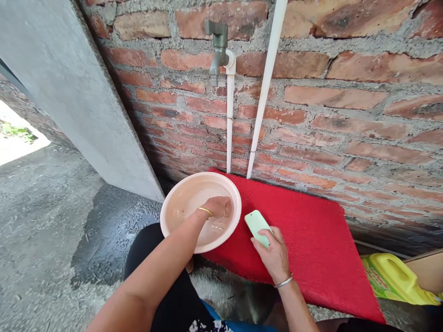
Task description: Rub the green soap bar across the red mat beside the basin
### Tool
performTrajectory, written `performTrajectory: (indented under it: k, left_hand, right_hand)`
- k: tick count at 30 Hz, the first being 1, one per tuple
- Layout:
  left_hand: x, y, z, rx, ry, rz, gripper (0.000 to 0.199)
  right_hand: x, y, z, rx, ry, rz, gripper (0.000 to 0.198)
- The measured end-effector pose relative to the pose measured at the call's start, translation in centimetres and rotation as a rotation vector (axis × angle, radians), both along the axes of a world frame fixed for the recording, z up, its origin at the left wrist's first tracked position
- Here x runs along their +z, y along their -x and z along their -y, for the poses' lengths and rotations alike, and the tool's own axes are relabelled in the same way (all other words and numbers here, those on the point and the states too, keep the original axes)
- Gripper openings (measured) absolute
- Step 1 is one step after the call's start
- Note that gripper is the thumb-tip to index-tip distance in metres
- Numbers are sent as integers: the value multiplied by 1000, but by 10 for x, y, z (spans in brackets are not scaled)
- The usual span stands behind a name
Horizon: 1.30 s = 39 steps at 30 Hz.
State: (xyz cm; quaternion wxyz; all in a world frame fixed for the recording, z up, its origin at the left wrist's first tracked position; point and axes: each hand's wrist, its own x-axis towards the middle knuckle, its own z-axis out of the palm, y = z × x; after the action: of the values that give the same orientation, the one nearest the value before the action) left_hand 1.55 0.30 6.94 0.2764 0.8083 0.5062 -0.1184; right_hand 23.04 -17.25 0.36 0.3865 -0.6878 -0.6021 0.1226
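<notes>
A pinkish-white plastic basin with shallow water stands at the left end of a red fabric mat. My left hand is inside the basin, its fingers curled closed near the water. Whatever those fingers hold, if anything, is hidden. Over the mat, my right hand grips a pale green oblong scrubbing brush with rounded corners and a small hole at its far end. Its bristles, if any, face down out of sight. The brush lies close to the mat, right of the basin.
A metal tap on a white pipe rises behind the basin against a brick wall. A grey slab leans at the left beside wet concrete. A yellow jug lies at the right.
</notes>
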Motion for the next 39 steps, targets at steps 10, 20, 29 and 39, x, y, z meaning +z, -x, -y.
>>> performTrajectory:
  k: [10,20,29,39]
  left_hand:
    - [-2,-1,-2,13,15,9,38]
    - [-7,2,-3,4,-9,23,39]
    - [-4,-1,-3,-6,0,9,36]
    - [1,-1,0,6,5,-12,38]
  right_hand:
    - [0,-76,8,-417,30,40,62]
    - [2,-3,5,3,37,-28,35]
    - [-1,-58,17,-329,46,-49,57]
    - [-4,-40,20,-134,75,-79,45]
